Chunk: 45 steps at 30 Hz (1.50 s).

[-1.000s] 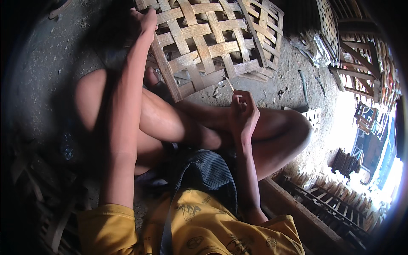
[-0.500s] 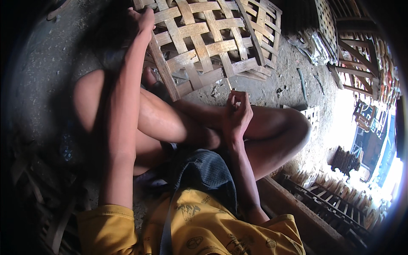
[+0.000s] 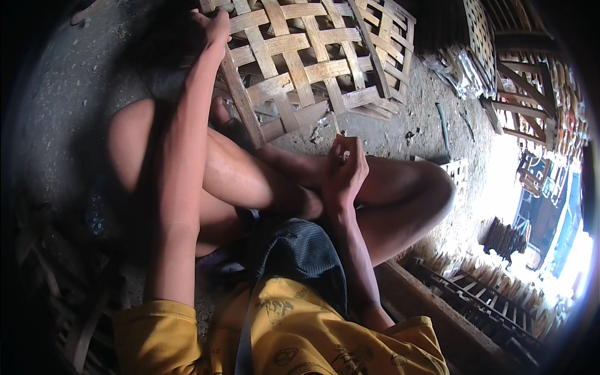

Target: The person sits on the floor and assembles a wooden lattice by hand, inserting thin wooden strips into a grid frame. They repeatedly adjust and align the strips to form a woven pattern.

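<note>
1. Panel, woven lattice (image 3: 294,70), head view: one, at upper centre, its top cut off by the picture edge. It is tilted, with its nearest corner pointing down toward the crossed legs (image 3: 240,169). Two wooden side rails: left rail (image 3: 242,100), right rail (image 3: 371,53).
2. Left hand (image 3: 215,30): one, touching the left rail's outer edge near the top. Some fingers are hidden; how far they close cannot be told.
3. Right hand (image 3: 347,164): one, below the panel's near edge. Thumb and fingers are pinched on the thin stick.
4. Thin stick (image 3: 335,123): one, pointing up, its far tip at the panel's near edge.
5. Second lattice panel (image 3: 398,53): one, partly covered, just beyond the right rail.
6. Concrete floor (image 3: 81,94): wide stretch at left; a narrower strip runs between the near edge and the right knee, widening rightward. Room beneath the panel is mostly hidden.
7. Dark rod (image 3: 443,128): one, on the floor at right, well apart from both hands. A thin dark piece (image 3: 467,124) lies beside it.
8. Wooden rack (image 3: 524,100): one at right edge, open-framed. Plastic-like pile (image 3: 459,70): one, near its left end; layers too blurred to count.
9. Wooden beam (image 3: 437,303): one, lower right, bordering the seated person's side.
</note>
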Each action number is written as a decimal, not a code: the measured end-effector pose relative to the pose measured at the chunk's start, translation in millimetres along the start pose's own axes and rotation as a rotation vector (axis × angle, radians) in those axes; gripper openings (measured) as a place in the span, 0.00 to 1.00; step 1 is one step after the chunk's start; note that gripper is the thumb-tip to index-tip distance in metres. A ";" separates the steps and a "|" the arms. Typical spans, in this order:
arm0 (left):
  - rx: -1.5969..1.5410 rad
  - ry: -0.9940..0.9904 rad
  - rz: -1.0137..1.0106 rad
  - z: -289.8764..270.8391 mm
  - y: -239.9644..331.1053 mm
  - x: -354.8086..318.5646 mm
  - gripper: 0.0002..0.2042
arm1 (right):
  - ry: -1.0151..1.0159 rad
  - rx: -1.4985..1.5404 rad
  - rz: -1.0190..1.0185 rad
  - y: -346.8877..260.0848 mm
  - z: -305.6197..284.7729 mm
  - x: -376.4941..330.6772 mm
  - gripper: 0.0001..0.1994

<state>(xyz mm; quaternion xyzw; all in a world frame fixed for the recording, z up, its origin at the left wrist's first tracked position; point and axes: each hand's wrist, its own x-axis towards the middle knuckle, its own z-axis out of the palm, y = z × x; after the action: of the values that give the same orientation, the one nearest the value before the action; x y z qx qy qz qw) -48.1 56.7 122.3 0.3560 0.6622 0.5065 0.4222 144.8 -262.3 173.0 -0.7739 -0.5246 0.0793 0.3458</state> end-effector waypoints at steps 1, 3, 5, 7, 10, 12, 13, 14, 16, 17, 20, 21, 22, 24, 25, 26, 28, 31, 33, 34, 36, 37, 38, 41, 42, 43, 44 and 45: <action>-0.014 0.006 0.002 0.1 -1.0 2.2 0.42 | 0.006 0.007 -0.011 0.8 2.3 1.7 0.03; -0.008 0.014 0.018 -0.8 -5.0 4.2 0.42 | 0.018 0.005 -0.041 -1.0 6.0 1.9 0.03; -0.013 -0.010 0.017 7.9 -3.8 -1.7 0.42 | 0.046 -0.022 -0.059 2.9 5.3 2.1 0.03; -0.015 -0.034 0.010 13.0 -1.7 -6.4 0.42 | 0.073 -0.044 -0.074 7.8 5.2 2.1 0.03; 0.043 0.008 0.089 -0.8 -29.5 34.8 0.41 | 0.041 0.007 -0.106 0.1 9.5 5.7 0.03; 0.079 0.009 0.096 -3.2 -36.3 41.0 0.40 | 0.060 -0.015 -0.124 4.0 16.7 5.3 0.03; 0.089 0.004 0.098 -0.9 -35.2 40.0 0.40 | 0.075 -0.035 -0.134 6.9 18.1 5.6 0.04; 0.076 0.015 0.111 2.5 -40.3 43.2 0.40 | 0.070 -0.027 -0.120 8.8 17.9 5.4 0.04; 0.052 0.042 0.139 6.7 -48.5 48.9 0.39 | 0.058 -0.008 -0.095 10.8 16.8 5.3 0.04; 0.057 0.037 0.121 3.8 -39.6 39.9 0.39 | 0.040 0.012 -0.104 10.8 17.3 6.5 0.05; 0.059 -0.006 0.078 3.4 -0.1 -2.7 0.39 | 0.035 0.067 -0.070 9.2 13.5 8.5 0.07; 0.059 -0.014 0.073 1.9 1.7 -2.7 0.39 | 0.048 0.103 -0.030 7.1 14.6 10.4 0.06; 0.059 -0.023 0.068 1.3 3.5 -2.8 0.39 | 0.062 0.138 0.011 6.0 15.3 13.1 0.05; 0.049 -0.003 0.069 0.8 4.2 -1.9 0.39 | 0.041 0.210 0.073 10.6 19.8 25.5 0.02; 0.045 0.000 0.069 2.8 2.2 -1.3 0.38 | 0.034 0.243 0.109 13.2 22.7 31.7 0.01; 0.053 -0.018 0.065 4.9 -1.0 0.5 0.39 | 0.023 0.166 0.100 13.4 26.5 37.2 0.01; 0.068 -0.055 0.056 11.4 -7.7 2.9 0.41 | 0.000 0.011 0.083 12.6 32.5 44.8 0.02; 0.101 0.115 0.122 -0.2 -12.7 15.6 0.38 | 0.066 0.087 -0.038 -2.8 31.7 34.7 0.02; 0.136 0.097 0.120 -5.6 -4.8 13.7 0.38 | 0.090 0.102 -0.037 0.3 16.4 22.7 0.03; 0.130 0.029 0.084 10.1 3.5 -2.5 0.38 | 0.063 0.082 0.020 7.0 -0.8 16.3 0.03; 0.110 0.003 0.061 27.2 -8.4 -9.9 0.39 | 0.009 0.059 0.086 17.2 -14.4 7.3 0.04; 0.097 0.009 0.056 15.9 -2.9 -7.6 0.40 | -0.015 0.079 0.086 16.8 -11.3 6.0 0.04; 0.084 0.011 0.049 6.1 2.9 -5.2 0.40 | -0.037 0.097 0.088 15.1 -9.2 5.2 0.04; 0.089 0.015 0.049 -1.1 8.3 -5.0 0.40 | -0.039 0.095 0.025 4.9 -3.8 8.4 0.04; 0.096 0.010 0.056 -1.6 8.1 -5.6 0.40 | -0.037 0.092 0.013 5.0 -2.6 7.7 0.04; 0.101 0.008 0.055 -1.1 3.7 -4.4 0.40 | -0.042 0.084 -0.001 7.0 -1.8 8.1 0.04; 0.123 0.010 0.067 -0.3 -1.5 0.0 0.41 | -0.047 0.077 -0.016 8.0 -0.9 8.6 0.03; 0.145 0.014 0.078 0.4 -7.9 7.1 0.42 | -0.052 0.090 -0.011 7.3 0.3 9.3 0.03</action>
<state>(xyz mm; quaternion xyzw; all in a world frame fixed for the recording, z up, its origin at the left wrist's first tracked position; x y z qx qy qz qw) -50.9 61.3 113.1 0.4077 0.6856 0.4757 0.3707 154.3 -255.6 170.5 -0.7523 -0.5335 0.1210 0.3671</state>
